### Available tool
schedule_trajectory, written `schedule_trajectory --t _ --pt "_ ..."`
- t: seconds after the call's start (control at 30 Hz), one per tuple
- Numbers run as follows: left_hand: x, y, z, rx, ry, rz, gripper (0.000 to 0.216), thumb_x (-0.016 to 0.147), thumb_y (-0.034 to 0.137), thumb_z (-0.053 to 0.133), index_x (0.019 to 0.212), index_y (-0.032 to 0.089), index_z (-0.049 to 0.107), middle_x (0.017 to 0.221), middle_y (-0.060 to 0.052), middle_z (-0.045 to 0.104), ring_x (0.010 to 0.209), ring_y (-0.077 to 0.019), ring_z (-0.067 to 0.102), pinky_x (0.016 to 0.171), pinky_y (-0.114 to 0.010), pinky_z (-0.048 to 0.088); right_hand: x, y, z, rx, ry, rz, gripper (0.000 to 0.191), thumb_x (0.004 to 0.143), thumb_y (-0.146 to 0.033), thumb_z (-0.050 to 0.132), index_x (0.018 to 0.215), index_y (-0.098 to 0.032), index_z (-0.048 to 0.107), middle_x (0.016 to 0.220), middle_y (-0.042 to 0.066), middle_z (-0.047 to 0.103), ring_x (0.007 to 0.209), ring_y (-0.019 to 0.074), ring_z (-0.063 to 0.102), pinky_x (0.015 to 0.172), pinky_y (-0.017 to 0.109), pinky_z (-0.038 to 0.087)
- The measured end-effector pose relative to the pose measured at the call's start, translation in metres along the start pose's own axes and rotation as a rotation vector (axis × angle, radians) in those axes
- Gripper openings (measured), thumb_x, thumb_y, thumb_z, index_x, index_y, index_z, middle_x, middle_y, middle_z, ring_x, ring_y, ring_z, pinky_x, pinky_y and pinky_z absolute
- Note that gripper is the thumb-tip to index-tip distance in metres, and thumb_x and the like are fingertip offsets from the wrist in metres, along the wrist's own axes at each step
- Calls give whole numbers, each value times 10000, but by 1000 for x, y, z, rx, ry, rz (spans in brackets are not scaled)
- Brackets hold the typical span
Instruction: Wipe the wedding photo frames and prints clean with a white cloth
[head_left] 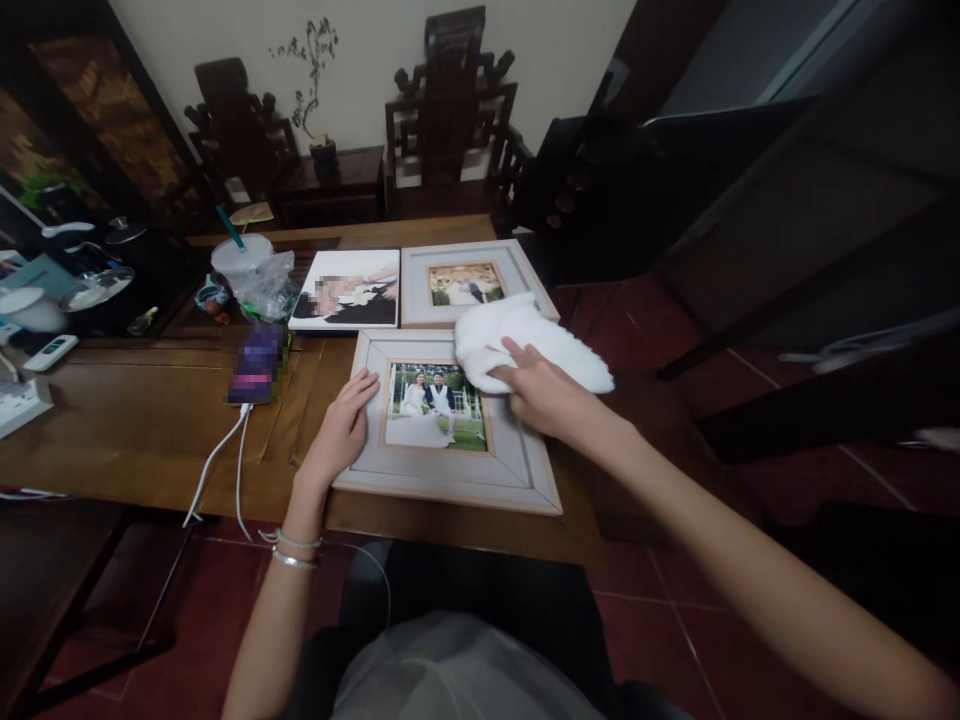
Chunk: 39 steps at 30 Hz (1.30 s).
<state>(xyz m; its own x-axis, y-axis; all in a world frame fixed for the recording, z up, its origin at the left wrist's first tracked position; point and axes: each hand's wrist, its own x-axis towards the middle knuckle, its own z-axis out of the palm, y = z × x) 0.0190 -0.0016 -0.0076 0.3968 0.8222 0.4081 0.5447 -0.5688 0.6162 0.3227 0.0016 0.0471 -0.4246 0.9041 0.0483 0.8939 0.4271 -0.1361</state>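
Note:
A picture frame (448, 482) with a light grey border lies face up on the wooden table, holding a photo of two people seated outdoors. My left hand (343, 428) rests on its left border, fingers stretched out and touching it. In my right hand (541, 388) is a fluffy white cloth (559, 350), pressed over the upper right corner of that frame. The cloth hides this corner and also laps over the lower edge of a second picture frame (420, 262) behind. Beside that one lies a photo album or panel (360, 258) with a white upper part.
A phone (257, 365) with white cables (217, 450) lies left on the table (150, 430). Behind it stand a plastic bag (266, 285) and a cup with a green straw (241, 252). A power strip (22, 405) sits far left. Carved chairs (450, 110) line the wall.

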Motion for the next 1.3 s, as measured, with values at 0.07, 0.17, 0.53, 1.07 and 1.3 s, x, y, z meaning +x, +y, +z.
schedule_trajectory --t 0.07,0.17,0.53,1.07,1.3 --pt "-1 0 1 -2 20 -6 475 916 58 387 1324 205 581 1391 -105 575 1403 -228 412 1174 -541 320 10 2 11 -47 92 -26 576 684 37 420 1179 -119 669 1410 161 542 1401 352 365 1115 576 334" --pt "-1 -1 2 7 36 -8 492 899 40 392 1322 204 582 1387 -103 579 1396 -229 421 1169 -546 325 -3 -6 19 -106 141 -115 515 689 26 435 1104 -132 695 1387 151 566 1381 349 396 1102 591 338" --pt "-1 0 2 13 14 -11 537 872 11 397 1348 198 561 1410 -104 558 1408 -230 402 1179 -546 308 -100 -78 -10 12 -63 -296 419 661 14 511 1002 -121 713 1398 213 540 1322 380 470 1065 525 440" --pt "1 3 0 13 14 -26 487 888 29 384 1302 173 597 1387 -112 577 1400 -232 415 1183 -530 312 2 -39 13 -273 48 -78 416 775 -13 462 1114 -82 693 1430 213 503 1315 431 447 1106 608 309" --pt "0 1 2 27 11 -18 512 873 11 389 1323 166 576 1398 -118 565 1401 -230 412 1186 -520 310 -97 -87 -13 -110 -126 -367 445 698 -34 548 1106 -137 692 1380 212 556 1272 408 514 1024 528 467"
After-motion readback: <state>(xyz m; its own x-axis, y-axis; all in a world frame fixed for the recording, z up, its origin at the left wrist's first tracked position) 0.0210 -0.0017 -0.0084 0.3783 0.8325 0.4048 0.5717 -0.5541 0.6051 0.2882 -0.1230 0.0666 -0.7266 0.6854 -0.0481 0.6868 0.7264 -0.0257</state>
